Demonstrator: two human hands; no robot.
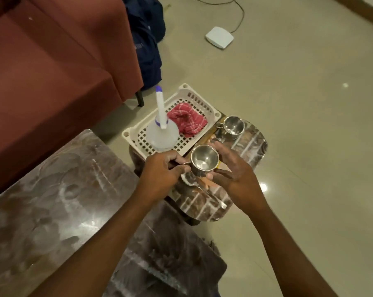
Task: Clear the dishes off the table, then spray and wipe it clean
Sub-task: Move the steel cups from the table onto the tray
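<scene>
A steel cup [204,160] is held above a small marble side table [252,146]. My left hand [163,170] pinches its handle, and my right hand [234,168] cups its far side and base. A second steel cup [233,125] stands on the side table's far end. Below my hands lie a steel spoon [211,197] and what looks like a small plate, mostly hidden. A white plastic basket [204,99] holds a clear spray bottle [162,129] with a white nozzle and a red checked cloth [187,121].
A large dark marble table [52,211] fills the lower left. A maroon sofa [42,71] stands at the upper left with a dark blue bag [148,50] beside it. A white box with a cable [219,37] lies on the tiled floor.
</scene>
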